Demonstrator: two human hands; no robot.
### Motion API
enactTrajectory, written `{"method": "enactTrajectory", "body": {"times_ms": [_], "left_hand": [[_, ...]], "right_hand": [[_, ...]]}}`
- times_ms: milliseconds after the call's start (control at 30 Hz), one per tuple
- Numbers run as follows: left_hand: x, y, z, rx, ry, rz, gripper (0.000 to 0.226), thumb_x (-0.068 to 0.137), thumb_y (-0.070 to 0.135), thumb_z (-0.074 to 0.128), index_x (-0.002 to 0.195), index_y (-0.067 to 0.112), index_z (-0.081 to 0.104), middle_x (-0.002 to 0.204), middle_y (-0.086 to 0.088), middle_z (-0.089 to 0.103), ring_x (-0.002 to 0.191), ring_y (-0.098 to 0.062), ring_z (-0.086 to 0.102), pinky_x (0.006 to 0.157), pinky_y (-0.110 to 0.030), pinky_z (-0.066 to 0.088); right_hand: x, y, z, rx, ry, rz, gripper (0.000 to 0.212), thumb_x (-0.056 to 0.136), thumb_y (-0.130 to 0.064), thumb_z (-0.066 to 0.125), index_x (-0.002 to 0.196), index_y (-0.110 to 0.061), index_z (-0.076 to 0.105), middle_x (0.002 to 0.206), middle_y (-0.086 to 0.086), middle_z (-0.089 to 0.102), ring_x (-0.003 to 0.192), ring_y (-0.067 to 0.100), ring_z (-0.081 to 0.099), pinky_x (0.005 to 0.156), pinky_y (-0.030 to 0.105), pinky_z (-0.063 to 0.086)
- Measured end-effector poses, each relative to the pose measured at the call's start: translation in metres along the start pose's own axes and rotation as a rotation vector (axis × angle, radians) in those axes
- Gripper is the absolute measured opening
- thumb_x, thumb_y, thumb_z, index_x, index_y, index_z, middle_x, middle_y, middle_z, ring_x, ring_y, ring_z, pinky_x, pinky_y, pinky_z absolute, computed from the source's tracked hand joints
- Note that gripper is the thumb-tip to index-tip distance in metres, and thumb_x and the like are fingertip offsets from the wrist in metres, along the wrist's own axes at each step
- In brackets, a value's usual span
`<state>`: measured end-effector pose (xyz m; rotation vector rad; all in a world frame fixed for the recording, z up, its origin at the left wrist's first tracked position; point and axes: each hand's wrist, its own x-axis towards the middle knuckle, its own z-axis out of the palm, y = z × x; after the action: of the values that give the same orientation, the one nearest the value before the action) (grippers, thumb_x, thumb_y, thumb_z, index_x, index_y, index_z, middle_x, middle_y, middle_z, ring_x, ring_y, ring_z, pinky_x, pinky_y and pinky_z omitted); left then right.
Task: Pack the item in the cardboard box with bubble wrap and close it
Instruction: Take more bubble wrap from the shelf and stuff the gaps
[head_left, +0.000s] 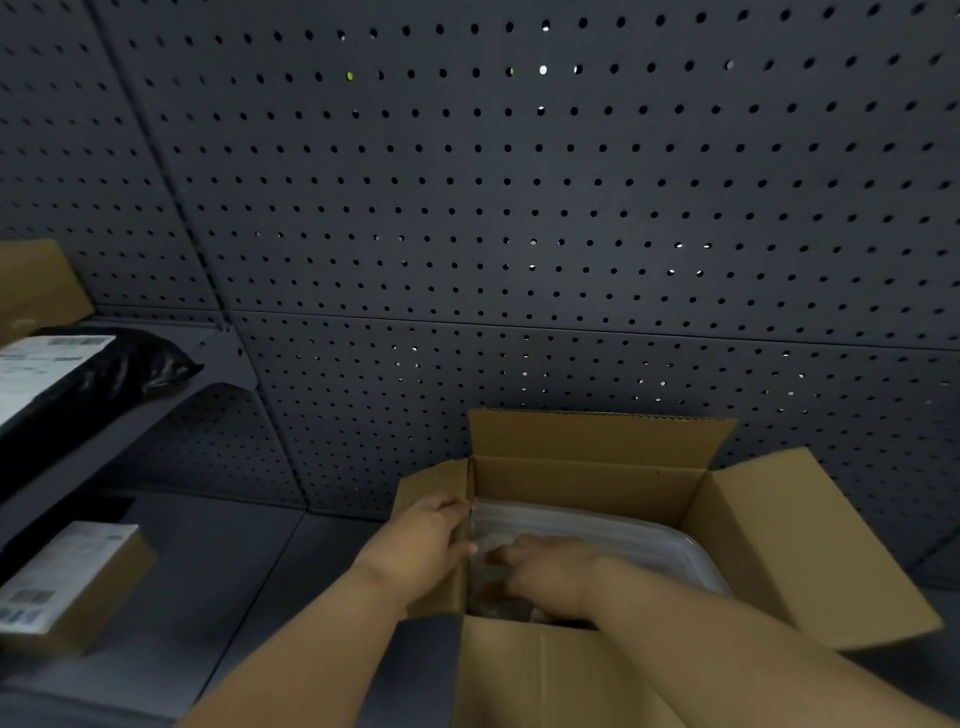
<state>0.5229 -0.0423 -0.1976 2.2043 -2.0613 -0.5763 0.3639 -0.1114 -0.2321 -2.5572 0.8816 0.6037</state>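
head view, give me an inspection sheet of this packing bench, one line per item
surface: dark grey bench top, with the cardboard box standing on it.
job's things: box open, all four flaps up or out; a clear plastic item lies inside; something clear and crinkled sits at its left end, too blurred to call bubble wrap.
clutter: small labelled carton on the bench at left; black mailer bag with a white label on the shelf; another brown carton behind it.
grippers: left hand grips the box's left wall; right hand is inside the box, grip unclear.
cables: nothing seen.
surroundings: grey pegboard wall behind; grey shelf at left.
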Motion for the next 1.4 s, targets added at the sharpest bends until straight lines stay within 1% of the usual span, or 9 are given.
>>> {"method": "enactTrajectory", "body": {"times_ms": [67,200,367,467,600,767,967,1167,1400], "left_hand": [[0.0,0.0,-0.001,0.005,-0.003,-0.001,0.058,0.097,0.039,0.045,0.149,0.019,0.027,0.154,0.001,0.027,0.139,-0.018,0.03,0.111,-0.023,0.026],[0.001,0.0,-0.002,0.015,-0.018,-0.01,0.059,0.097,0.04,0.046,0.149,0.019,0.027,0.154,0.0,0.027,0.139,-0.018,0.03,0.114,-0.027,0.027],[0.0,0.001,-0.003,-0.011,-0.016,0.0,0.057,0.098,0.037,0.046,0.148,0.018,0.028,0.154,0.001,0.028,0.139,-0.017,0.03,0.11,-0.023,0.026],[0.002,0.0,-0.004,-0.021,-0.025,-0.004,0.057,0.097,0.038,0.046,0.149,0.019,0.028,0.155,0.0,0.027,0.14,-0.017,0.028,0.111,-0.024,0.025],[0.004,-0.002,-0.003,-0.025,-0.033,-0.001,0.059,0.097,0.039,0.046,0.149,0.019,0.026,0.156,0.0,0.025,0.141,-0.017,0.026,0.112,-0.024,0.023],[0.004,-0.004,-0.001,-0.017,-0.041,-0.001,0.06,0.097,0.04,0.046,0.149,0.02,0.025,0.157,0.0,0.022,0.143,-0.017,0.024,0.115,-0.025,0.02],[0.005,-0.005,-0.002,-0.015,-0.041,0.001,0.06,0.097,0.041,0.045,0.149,0.021,0.024,0.157,-0.001,0.022,0.143,-0.018,0.024,0.115,-0.025,0.02],[0.005,-0.006,0.0,-0.032,-0.03,0.005,0.059,0.097,0.04,0.046,0.149,0.022,0.026,0.157,0.001,0.023,0.142,-0.016,0.026,0.114,-0.024,0.02],[0.008,-0.009,0.002,-0.037,-0.035,-0.001,0.061,0.095,0.043,0.048,0.149,0.024,0.026,0.156,0.0,0.025,0.141,-0.017,0.028,0.116,-0.028,0.024]], "right_hand": [[0.007,-0.004,0.002,0.074,-0.013,0.053,0.058,0.097,-0.04,0.048,0.15,-0.03,0.027,0.149,0.007,0.034,0.13,0.029,0.042,0.091,0.028,0.036],[0.01,-0.007,0.001,0.03,-0.048,0.032,0.057,0.098,-0.041,0.042,0.151,-0.028,0.024,0.153,0.011,0.03,0.136,0.03,0.035,0.106,0.033,0.032],[0.008,-0.006,-0.002,-0.052,-0.031,0.027,0.051,0.098,-0.031,0.046,0.147,-0.022,0.035,0.148,0.015,0.035,0.131,0.035,0.04,0.104,0.039,0.036],[0.011,-0.003,0.002,0.012,-0.046,0.072,0.056,0.098,-0.044,0.042,0.15,-0.027,0.028,0.148,0.011,0.036,0.13,0.031,0.042,0.1,0.035,0.037],[0.026,-0.004,0.011,0.11,-0.08,0.137,0.055,0.099,-0.047,0.038,0.15,-0.032,0.024,0.154,0.003,0.029,0.137,0.025,0.035,0.103,0.027,0.03],[0.044,-0.012,0.017,-0.016,-0.19,0.194,0.041,0.101,-0.046,0.033,0.136,-0.026,0.038,0.153,0.007,0.033,0.137,0.026,0.036,0.112,0.036,0.027],[0.027,-0.008,-0.002,-0.245,-0.235,0.052,0.05,0.102,-0.033,0.036,0.15,-0.021,0.031,0.158,0.006,0.026,0.14,0.032,0.032,0.11,0.039,0.032],[0.049,-0.007,0.013,-0.366,-0.284,0.122,0.051,0.101,-0.033,0.04,0.149,-0.02,0.032,0.155,0.009,0.03,0.139,0.032,0.032,0.111,0.046,0.034],[0.049,-0.011,0.011,-0.511,-0.301,0.065,0.052,0.101,-0.032,0.038,0.151,-0.024,0.026,0.16,0.005,0.017,0.145,0.032,0.02,0.114,0.05,0.028]]}}
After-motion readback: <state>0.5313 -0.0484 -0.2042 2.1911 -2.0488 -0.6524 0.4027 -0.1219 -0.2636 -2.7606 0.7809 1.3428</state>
